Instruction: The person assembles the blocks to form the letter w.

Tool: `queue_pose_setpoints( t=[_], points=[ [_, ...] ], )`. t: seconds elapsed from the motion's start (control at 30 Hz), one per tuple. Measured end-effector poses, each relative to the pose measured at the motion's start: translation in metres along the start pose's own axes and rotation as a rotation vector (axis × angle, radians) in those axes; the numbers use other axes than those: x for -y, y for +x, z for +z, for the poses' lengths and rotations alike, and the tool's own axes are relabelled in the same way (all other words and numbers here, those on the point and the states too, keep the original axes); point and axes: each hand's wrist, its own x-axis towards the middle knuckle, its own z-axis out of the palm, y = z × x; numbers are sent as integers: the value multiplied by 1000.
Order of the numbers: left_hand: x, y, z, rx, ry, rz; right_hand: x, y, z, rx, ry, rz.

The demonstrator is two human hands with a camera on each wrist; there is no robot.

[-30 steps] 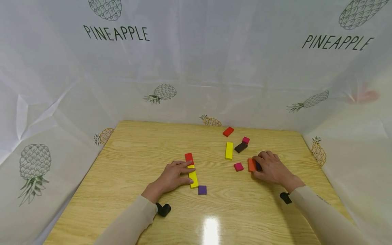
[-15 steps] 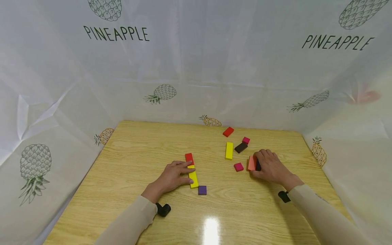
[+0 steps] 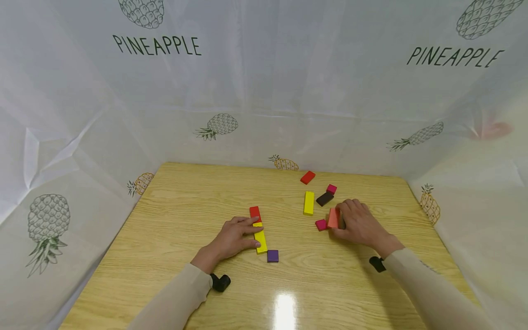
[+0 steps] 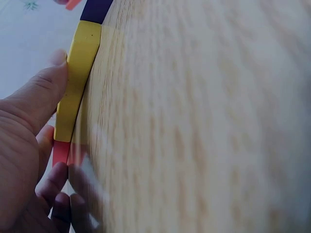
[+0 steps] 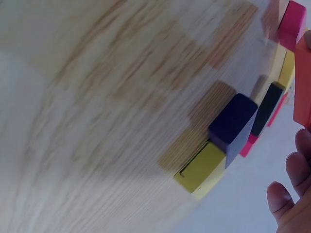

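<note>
My left hand (image 3: 233, 236) rests with spread fingers on a row of a red block (image 3: 254, 211) and a yellow block (image 3: 261, 244); its thumb touches the yellow block's side in the left wrist view. A purple square block (image 3: 272, 256) lies at the row's near end. My right hand (image 3: 363, 225) pinches an orange block (image 3: 333, 218), tilted and raised off the table, beside a small magenta block (image 3: 321, 224). Under that hand, the right wrist view shows a dark blue block (image 5: 233, 119) against a yellow block (image 5: 201, 167), both mostly hidden in the head view.
Toward the back lie another yellow block (image 3: 308, 203), a black block (image 3: 324, 199) touching a second magenta block (image 3: 331, 188), and a red block (image 3: 307, 177). Pineapple-printed sheeting (image 3: 264, 82) surrounds the wooden table (image 3: 198, 192) at the back and sides.
The right hand has tipped up the orange block and moved it left, away from the dark blocks toward the magenta block. The left hand stays in place.
</note>
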Motion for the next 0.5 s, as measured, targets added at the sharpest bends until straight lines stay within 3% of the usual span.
queue_pose_setpoints(
  t=[0.5],
  points=[
    [0, -1, 0, -3, 8, 0, 29, 15, 4, -41, -1, -79]
  ],
)
